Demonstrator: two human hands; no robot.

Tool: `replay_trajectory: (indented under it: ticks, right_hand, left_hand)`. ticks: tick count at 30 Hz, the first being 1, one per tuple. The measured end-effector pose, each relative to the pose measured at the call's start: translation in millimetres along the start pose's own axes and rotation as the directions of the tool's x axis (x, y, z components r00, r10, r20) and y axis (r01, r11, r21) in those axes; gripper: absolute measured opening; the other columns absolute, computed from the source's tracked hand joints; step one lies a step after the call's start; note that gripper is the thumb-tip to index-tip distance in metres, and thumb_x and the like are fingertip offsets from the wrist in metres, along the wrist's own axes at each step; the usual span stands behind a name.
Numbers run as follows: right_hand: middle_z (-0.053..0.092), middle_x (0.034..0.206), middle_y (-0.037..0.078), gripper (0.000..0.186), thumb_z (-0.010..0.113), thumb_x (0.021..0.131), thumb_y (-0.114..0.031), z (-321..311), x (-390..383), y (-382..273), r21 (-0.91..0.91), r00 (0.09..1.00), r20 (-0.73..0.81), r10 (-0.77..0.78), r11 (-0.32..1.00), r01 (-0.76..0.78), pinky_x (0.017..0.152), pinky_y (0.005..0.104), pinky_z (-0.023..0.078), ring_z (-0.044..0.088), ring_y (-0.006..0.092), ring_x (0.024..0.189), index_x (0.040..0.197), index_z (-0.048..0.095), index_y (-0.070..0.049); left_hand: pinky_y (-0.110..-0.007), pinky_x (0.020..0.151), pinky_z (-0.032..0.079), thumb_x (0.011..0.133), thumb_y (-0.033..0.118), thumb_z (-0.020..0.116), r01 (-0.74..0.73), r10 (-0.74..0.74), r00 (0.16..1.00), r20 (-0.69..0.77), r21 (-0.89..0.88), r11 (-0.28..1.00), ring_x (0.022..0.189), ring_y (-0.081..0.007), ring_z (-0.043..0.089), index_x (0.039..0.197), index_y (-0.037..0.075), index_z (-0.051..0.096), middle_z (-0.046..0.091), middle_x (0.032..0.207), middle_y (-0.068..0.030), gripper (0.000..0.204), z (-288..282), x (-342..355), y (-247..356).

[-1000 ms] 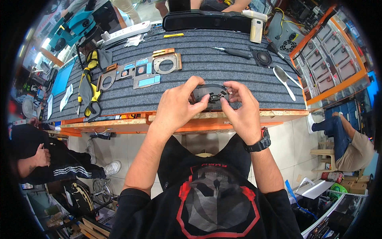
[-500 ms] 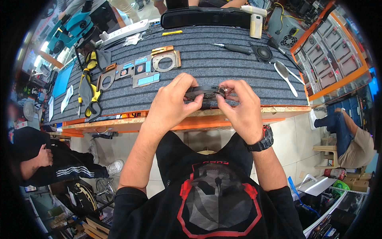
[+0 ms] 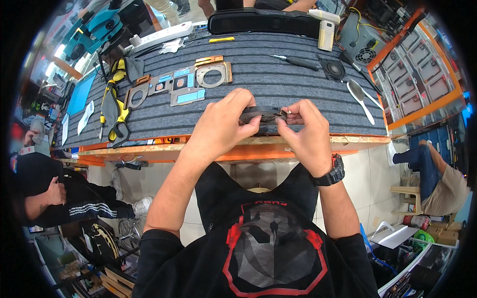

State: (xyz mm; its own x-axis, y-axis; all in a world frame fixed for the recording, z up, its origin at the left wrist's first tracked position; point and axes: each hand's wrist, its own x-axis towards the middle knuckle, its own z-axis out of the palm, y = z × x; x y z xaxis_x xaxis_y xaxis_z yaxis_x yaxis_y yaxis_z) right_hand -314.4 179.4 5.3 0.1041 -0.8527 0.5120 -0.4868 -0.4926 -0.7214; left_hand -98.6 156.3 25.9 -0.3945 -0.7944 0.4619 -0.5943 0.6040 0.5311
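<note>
A flat, dark cooling fan (image 3: 264,112) is held edge-on above the front edge of the workbench mat. My left hand (image 3: 226,119) pinches its left end between thumb and fingers. At its right end, the thumb and fingertips of my right hand (image 3: 309,128) close on the rim, where a small light-coloured bit shows. My fingers cover part of the fan. Beyond my left hand lies a metal heatsink plate (image 3: 199,77) with round openings and blue pads. A second black fan (image 3: 332,69) rests on the mat at the right, beside a dark-handled screwdriver (image 3: 300,63).
Yellow-and-black pliers (image 3: 109,107) lie at the left, near a teal microscope (image 3: 94,30). A white brush (image 3: 361,102) sits at the right. Along the back are a black speaker bar (image 3: 263,23) and a white power strip (image 3: 166,36). Another person (image 3: 44,191) is at the left.
The bench and its things sit slightly further right in the picture, as the view shifted. Both hands keep their pinch on the fan, which is tilted a little differently.
</note>
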Motion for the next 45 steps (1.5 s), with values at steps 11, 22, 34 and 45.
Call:
replay_trajectory:
  ticks: [11, 22, 34, 45]
  right_hand:
    - [0.067, 0.095, 0.010, 0.022, 0.077, 0.085, -0.001, 5.0, -0.4, 14.8, 0.097, 0.992, -0.016, 0.127, 0.987, -0.125, 0.075, 0.0297, 0.058, 0.070, 0.0169, 0.081, 0.095, 0.058, 0.000]
    - [0.068, 0.093, 0.008, 0.024, 0.079, 0.086, -0.004, 17.4, -7.8, 49.3, 0.307, 0.969, -0.007, 0.246, 0.923, -0.232, 0.074, 0.0265, 0.058, 0.069, 0.0114, 0.082, 0.092, 0.056, 0.000]
    - [0.065, 0.089, 0.007, 0.025, 0.079, 0.085, -0.005, 13.4, -6.2, 51.3, 0.278, 0.979, -0.043, 0.199, 0.943, -0.180, 0.074, 0.0278, 0.056, 0.068, 0.0115, 0.081, 0.093, 0.056, 0.000]
    - [0.053, 0.096, 0.001, 0.024, 0.072, 0.091, 0.002, 15.5, -16.5, 64.3, 0.311, 0.967, 0.056, 0.249, 0.916, -0.254, 0.076, 0.0227, 0.051, 0.056, 0.0064, 0.086, 0.098, 0.050, -0.002]
  left_hand:
    - [-0.041, 0.069, 0.056, 0.084, 0.012, 0.077, -0.044, 0.041, 0.997, 0.061, 0.047, 0.998, 0.084, -0.0356, 0.068, 0.102, 0.002, 0.057, 0.065, 0.097, -0.0132, 0.028, 1.5, 13.1, 3.2]
    - [-0.048, 0.073, 0.055, 0.085, 0.010, 0.073, -0.088, 0.063, 0.975, 0.213, 0.108, 0.990, 0.087, -0.0416, 0.067, 0.103, 0.003, 0.054, 0.064, 0.101, -0.0165, 0.027, 4.1, 28.8, 5.9]
    - [-0.050, 0.073, 0.055, 0.083, 0.010, 0.073, -0.079, 0.042, 0.971, 0.233, 0.152, 0.985, 0.089, -0.0427, 0.067, 0.104, 0.003, 0.054, 0.064, 0.101, -0.0185, 0.028, 12.1, 36.2, 11.9]
    - [-0.049, 0.068, 0.058, 0.079, 0.010, 0.070, -0.186, 0.159, 0.974, 0.160, 0.169, 0.968, 0.078, -0.0422, 0.070, 0.101, 0.000, 0.057, 0.065, 0.097, -0.0205, 0.028, 15.4, 25.4, 3.0]
